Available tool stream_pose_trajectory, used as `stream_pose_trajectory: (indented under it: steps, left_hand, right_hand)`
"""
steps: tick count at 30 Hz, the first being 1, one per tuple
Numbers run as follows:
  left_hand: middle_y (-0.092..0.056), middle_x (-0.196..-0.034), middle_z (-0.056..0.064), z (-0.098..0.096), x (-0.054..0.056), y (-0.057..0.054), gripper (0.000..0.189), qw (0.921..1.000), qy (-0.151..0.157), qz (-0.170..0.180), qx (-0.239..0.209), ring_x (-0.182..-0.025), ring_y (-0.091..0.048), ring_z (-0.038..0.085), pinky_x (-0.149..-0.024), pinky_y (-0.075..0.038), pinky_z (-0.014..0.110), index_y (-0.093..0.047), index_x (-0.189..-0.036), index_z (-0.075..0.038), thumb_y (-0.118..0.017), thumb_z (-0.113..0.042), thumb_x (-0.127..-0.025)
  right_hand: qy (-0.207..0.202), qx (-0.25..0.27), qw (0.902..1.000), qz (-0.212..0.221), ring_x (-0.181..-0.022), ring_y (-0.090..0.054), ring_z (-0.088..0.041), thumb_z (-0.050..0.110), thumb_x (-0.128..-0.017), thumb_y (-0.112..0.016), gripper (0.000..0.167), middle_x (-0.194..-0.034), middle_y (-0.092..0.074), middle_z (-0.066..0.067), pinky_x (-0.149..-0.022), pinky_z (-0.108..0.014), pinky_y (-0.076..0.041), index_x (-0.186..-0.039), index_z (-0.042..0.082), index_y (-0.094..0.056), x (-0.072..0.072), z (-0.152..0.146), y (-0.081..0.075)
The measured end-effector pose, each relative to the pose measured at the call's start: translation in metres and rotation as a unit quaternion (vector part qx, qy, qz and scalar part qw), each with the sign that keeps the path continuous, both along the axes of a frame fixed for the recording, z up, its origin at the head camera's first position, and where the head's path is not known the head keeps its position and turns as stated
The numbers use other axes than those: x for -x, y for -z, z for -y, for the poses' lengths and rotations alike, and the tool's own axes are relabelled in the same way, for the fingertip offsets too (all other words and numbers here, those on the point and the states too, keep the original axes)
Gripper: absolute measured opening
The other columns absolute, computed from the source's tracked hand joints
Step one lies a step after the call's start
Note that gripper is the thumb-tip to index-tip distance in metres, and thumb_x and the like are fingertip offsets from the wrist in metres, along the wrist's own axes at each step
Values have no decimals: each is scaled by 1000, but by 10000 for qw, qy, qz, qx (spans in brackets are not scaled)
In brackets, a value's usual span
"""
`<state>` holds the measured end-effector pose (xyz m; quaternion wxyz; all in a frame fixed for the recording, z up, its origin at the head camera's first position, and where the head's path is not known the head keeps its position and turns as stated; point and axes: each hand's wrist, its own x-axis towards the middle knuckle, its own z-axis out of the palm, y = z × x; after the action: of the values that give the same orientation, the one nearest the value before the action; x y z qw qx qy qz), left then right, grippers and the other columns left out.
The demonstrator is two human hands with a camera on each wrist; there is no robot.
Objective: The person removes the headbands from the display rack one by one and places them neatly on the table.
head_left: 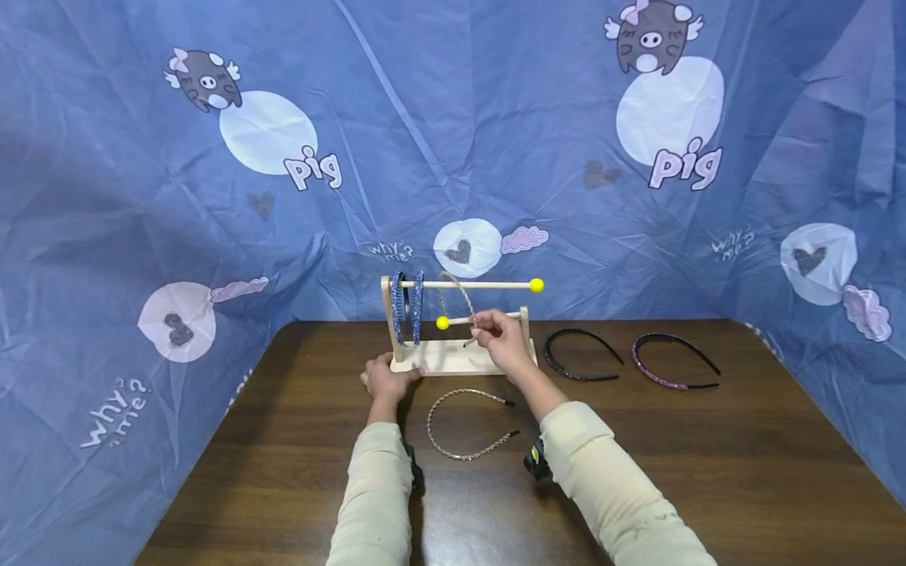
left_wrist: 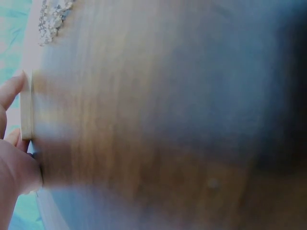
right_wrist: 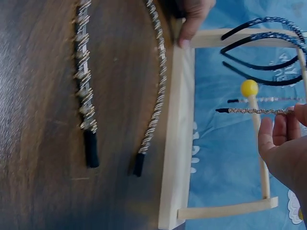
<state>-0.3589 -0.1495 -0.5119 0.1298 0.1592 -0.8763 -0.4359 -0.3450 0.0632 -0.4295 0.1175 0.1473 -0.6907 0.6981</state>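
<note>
A wooden headband stand (head_left: 453,358) has a long upper rod and a shorter lower rod, each tipped with a yellow ball. My left hand (head_left: 387,380) grips the left end of its base, and in the left wrist view that hand's fingers (left_wrist: 12,91) lie along the board's edge. Between thumb and fingers, my right hand (head_left: 502,342) pinches a beaded headband (right_wrist: 249,110), which arches up around the upper rod. Two blue glittery headbands (head_left: 418,306) hang at the left of that rod. In front of the base lies another beaded headband (head_left: 429,424).
On the table (head_left: 708,479), right of the stand, lie a black headband (head_left: 555,365) and a pink-and-black one (head_left: 647,373). Behind everything hangs a blue cloth (head_left: 396,157) printed with pigs.
</note>
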Motion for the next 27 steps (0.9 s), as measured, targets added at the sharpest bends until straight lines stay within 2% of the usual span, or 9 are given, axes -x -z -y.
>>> stream_pose_trajectory:
  steps: [3,10,12,14,19,20,24,27]
  left_hand:
    - [-47,-117,24,0,0,-2,70,10000,3,-24,8,-110,-34,41,-93,-29,43,-57,-120,3,-86,-21,-60]
    - [-48,-117,24,1,1,-2,71,10000,7,-9,-84,-111,-34,41,-94,-28,45,-58,-120,3,-87,-22,-60]
    - [-48,-116,24,1,2,-1,71,9999,-15,1,-123,-110,-34,41,-93,-29,45,-59,-118,3,-87,-22,-58]
    - [-49,-112,23,0,4,2,71,9998,-99,-132,-76,-107,-35,41,-90,-30,44,-61,-114,2,-89,-25,-55]
    - [-49,-112,23,0,3,3,70,9997,-106,-184,-82,-106,-35,42,-90,-29,44,-60,-115,3,-88,-22,-56]
    - [-48,-116,24,0,2,0,69,9999,-50,-80,-134,-109,-35,42,-93,-29,45,-59,-117,4,-87,-20,-58]
    - [-48,-116,23,-1,-3,-3,68,10000,11,-24,-79,-109,-35,42,-93,-28,44,-58,-118,4,-85,-19,-61]
    - [-48,-116,23,-1,-5,-3,68,10000,17,-18,-40,-108,-35,41,-92,-29,44,-57,-119,4,-85,-20,-61]
  right_hand:
    - [102,251,9996,-63,-79,-56,-12,-13,-81,-58,16,-101,-60,-27,-69,-19,-47,-97,-14,-57,3,0,1]
    - [108,504,9984,-246,-83,-57,-18,-17,-80,-56,18,-103,-59,-30,-70,-20,-47,-98,-17,-57,-4,-1,-16]
    - [84,558,9981,-248,-81,-57,-20,-17,-80,-55,18,-101,-61,-27,-69,-21,-49,-98,-18,-55,-9,-2,-23]
    - [62,595,9980,-217,-79,-57,-18,-16,-81,-55,18,-98,-63,-20,-69,-24,-50,-99,-18,-55,-12,-3,-29]
    - [83,793,9967,-139,-77,-58,-11,-12,-83,-59,20,-92,-63,-6,-74,-30,-51,-102,-15,-56,-9,-5,-35]
    - [89,863,9961,-148,-76,-58,-11,-12,-83,-59,21,-90,-63,-5,-73,-30,-51,-103,-15,-56,-7,-6,-35]
    - [29,1338,9906,-280,-74,-59,-10,-14,-82,-57,19,-87,-63,-3,-71,-28,-52,-100,-16,-54,-10,-7,-40]
    - [-45,1799,9833,-280,-73,-59,-11,-15,-81,-56,14,-85,-62,-4,-68,-25,-51,-95,-11,-55,-12,-9,-44]
